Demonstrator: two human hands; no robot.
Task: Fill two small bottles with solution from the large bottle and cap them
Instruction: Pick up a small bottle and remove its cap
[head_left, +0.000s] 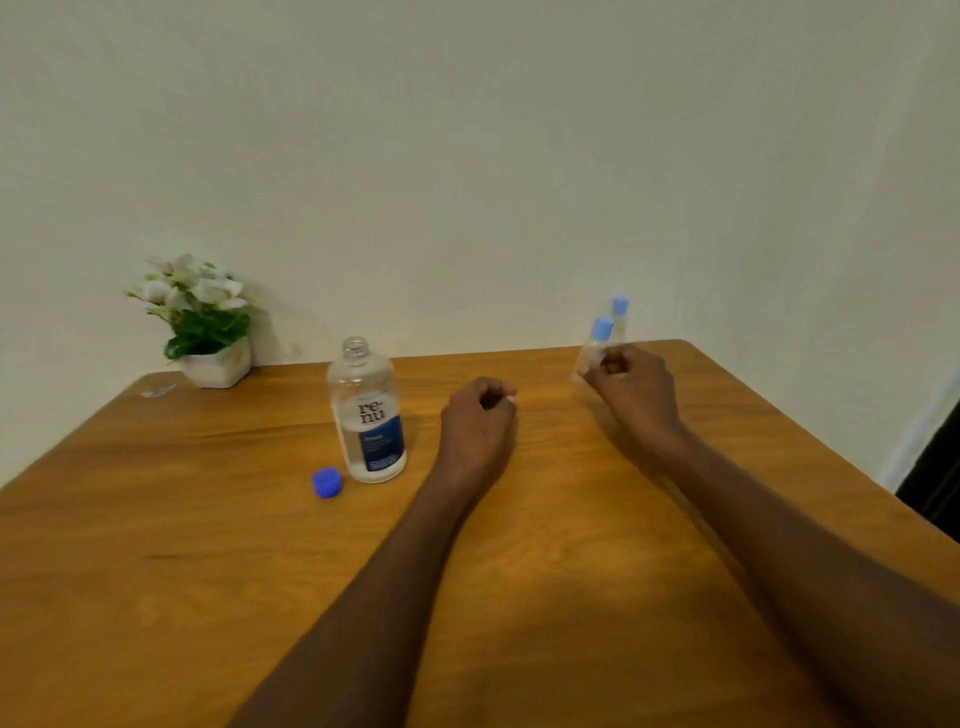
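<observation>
Right hand (631, 387) grips front small bottle (597, 345) at far right of bench (571, 545); 2nd small bottle (619, 312) just behind, both upright, capped. Left hand (480, 423) curled, empty. Large bottle (366, 410) upright, uncapped, nearer left hand.

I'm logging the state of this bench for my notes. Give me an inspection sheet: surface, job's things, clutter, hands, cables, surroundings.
Surface: wooden table, grain visible, no spill seen.
Job's things: large bottle upright, uncapped, partly full; its blue cap lies on the table beside it. Two small bottles, light-blue caps on, near the far right corner; fill level blurred, cannot tell.
Clutter: potted white flowers at the far left; a small clear item near them, too small to tell.
Hands: left hand curled, holding nothing seen; right hand grips the nearer small bottle.
Cables: nothing seen.
Surroundings: plain pale wall; dark strip at the right edge.
</observation>
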